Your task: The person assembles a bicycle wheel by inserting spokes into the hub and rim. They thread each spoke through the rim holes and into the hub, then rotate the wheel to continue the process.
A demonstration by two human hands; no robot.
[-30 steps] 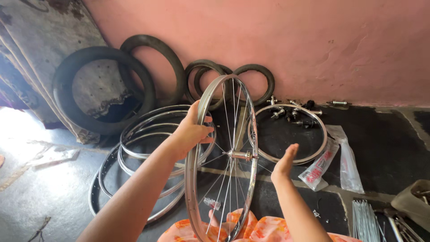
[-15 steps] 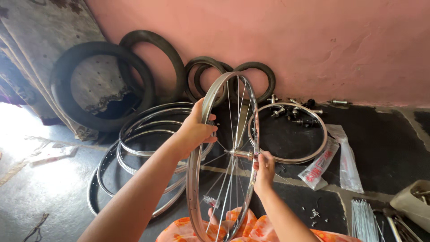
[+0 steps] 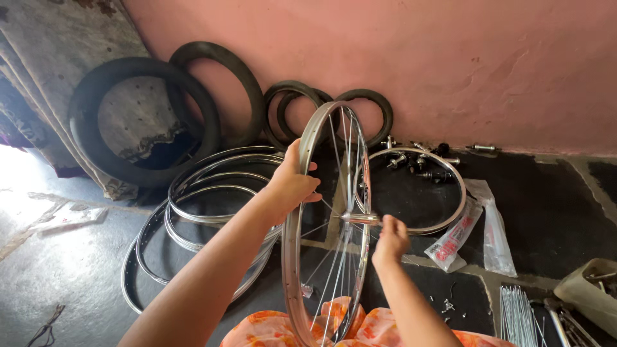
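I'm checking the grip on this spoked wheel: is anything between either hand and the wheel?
Nothing visible is. The left hand grips the silver spoked bicycle wheel directly on its rim, near the top. The right hand is right at the wheel's metal hub axle, fingers touching it.

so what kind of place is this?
Probably a bicycle repair workshop: black rubber tyres lean on the pink wall, bare silver metal rims lie stacked on the floor, loose steel spokes nearby.
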